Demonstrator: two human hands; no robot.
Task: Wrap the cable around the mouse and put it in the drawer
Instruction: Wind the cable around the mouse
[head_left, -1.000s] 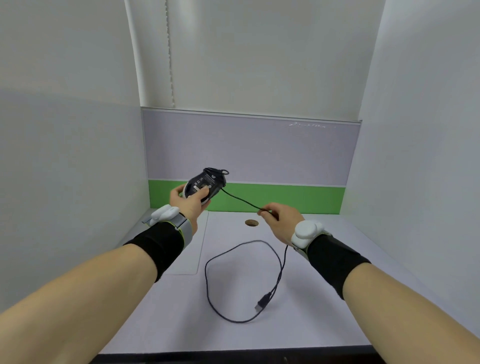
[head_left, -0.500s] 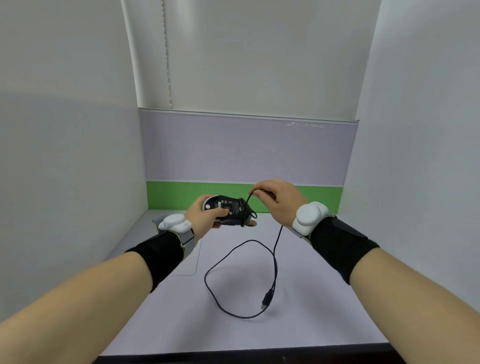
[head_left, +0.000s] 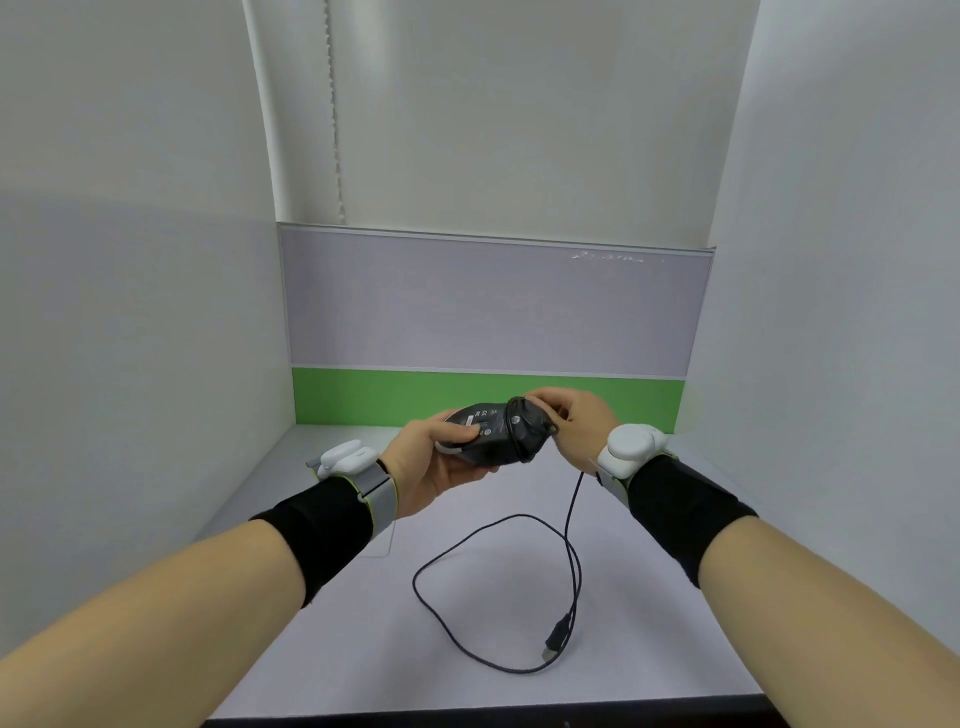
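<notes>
A black mouse (head_left: 493, 436) is held underside up above the desk, with a few turns of its black cable around its right end. My left hand (head_left: 436, 462) grips the mouse's left end, thumb on the underside. My right hand (head_left: 571, 421) pinches the cable against the mouse's right end. From there the cable (head_left: 519, 597) hangs down to the desk and lies in a loose loop that ends in a USB plug (head_left: 558, 636). No drawer is in view.
The pale grey desk (head_left: 649, 623) is boxed in by white walls left and right and a grey and green partition (head_left: 488, 395) at the back. A thin clear mat (head_left: 382, 540) lies on the desk's left part. The desk's dark front edge runs along the bottom.
The mouse has come down and toward me with my left hand. My right hand has carried the cable up and over to the mouse's right end. The loop on the desk has shrunk.
</notes>
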